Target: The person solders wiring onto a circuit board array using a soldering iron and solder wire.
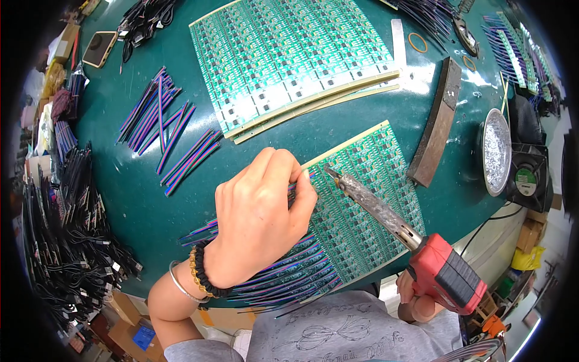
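The left hand (pixel 262 211) comes up from the lower edge on a bare forearm, back turned to the camera, wrist bent slightly inward. Its fingers curl forward and down, the fingertips (pixel 300 175) pinched close together in a tight grip. The right hand (pixel 417 300) sits low at the right, mostly hidden; only 2 curled fingers and part of the palm show, closed in a firm grip.

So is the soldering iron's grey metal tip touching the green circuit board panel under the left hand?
Cannot tell. In the head view the soldering iron's tip overlaps the green circuit board panel beside the left hand, but from above neither contact nor a gap shows plainly.
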A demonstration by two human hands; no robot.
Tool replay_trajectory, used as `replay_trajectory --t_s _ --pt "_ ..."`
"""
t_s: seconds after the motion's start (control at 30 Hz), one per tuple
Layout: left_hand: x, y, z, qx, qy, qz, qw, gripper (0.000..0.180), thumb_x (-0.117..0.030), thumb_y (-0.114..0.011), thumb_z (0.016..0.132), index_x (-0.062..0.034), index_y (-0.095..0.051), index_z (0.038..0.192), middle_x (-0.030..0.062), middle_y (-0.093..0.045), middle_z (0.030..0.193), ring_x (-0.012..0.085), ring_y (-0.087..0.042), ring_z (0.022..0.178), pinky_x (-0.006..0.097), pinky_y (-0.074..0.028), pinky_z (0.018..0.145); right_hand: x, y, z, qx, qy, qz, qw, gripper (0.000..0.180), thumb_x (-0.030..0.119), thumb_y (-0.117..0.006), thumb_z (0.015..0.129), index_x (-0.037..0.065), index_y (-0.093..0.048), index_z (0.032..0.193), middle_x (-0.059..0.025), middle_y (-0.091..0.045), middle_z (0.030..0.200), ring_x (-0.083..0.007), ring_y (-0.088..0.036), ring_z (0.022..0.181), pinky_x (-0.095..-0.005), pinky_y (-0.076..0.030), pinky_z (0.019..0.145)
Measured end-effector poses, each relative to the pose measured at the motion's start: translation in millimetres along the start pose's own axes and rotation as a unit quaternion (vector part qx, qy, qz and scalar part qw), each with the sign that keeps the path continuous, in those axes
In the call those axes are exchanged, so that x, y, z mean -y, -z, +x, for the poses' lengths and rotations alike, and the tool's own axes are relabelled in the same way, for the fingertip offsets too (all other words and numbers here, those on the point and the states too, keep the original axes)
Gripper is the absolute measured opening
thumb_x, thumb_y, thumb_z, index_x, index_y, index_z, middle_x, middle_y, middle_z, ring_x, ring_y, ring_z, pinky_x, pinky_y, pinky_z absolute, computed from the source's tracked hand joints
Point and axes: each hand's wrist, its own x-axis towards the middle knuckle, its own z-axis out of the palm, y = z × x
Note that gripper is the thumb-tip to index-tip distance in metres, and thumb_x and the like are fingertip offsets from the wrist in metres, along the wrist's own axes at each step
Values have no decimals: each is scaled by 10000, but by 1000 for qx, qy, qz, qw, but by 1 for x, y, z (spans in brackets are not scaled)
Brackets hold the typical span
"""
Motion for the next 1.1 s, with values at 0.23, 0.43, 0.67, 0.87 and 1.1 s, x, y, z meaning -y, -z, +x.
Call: replay_trajectory --t_s 0.23,0.43,0.67,0.87,1.1 --pt "1 -2 -6 -20 -9 11 1000 148 -67 -686 788 -47 -539 779 110 -546 700 314 -601 582 424 -471 498 -10 -3 2 -3 25 22 999 693 650 -599 876 -43 -575 874 1 -484 478 -113 -450 377 -252 -377 381" --pt "9 37 -7 -92 -104 228 964 109 -41 -663 803 -45 -554 799 97 -494 766 256 -517 697 378 -455 589 -6 1 -3 -58 0 9 998 935 680 -579 862 -160 -464 1255 16 -438 460 -81 -415 370 -232 -350 379" --pt "56 60 -10 -84 -67 298 949 109 -54 -686 828 -37 -579 816 110 -555 796 288 -589 729 386 -495 636 -9 6 -6 -41 10 41 998 913 650 -582 888 -159 -450 1291 16 -441 479 -83 -413 376 -227 -370 401" --pt "57 65 -7 -55 -83 269 958 107 -12 -706 786 -25 -615 841 100 -589 781 294 -602 713 400 -492 620 -13 14 -14 -23 20 59 998 903 638 -579 900 -153 -435 1312 18 -444 484 -89 -418 379 -235 -380 411" --pt "43 64 -21 -44 -106 277 954 89 -9 -662 826 -20 -579 856 126 -567 786 298 -599 709 402 -493 631 -14 16 -23 -19 7 64 998 902 649 -554 908 -140 -419 1323 23 -443 487 -88 -415 383 -240 -381 420"
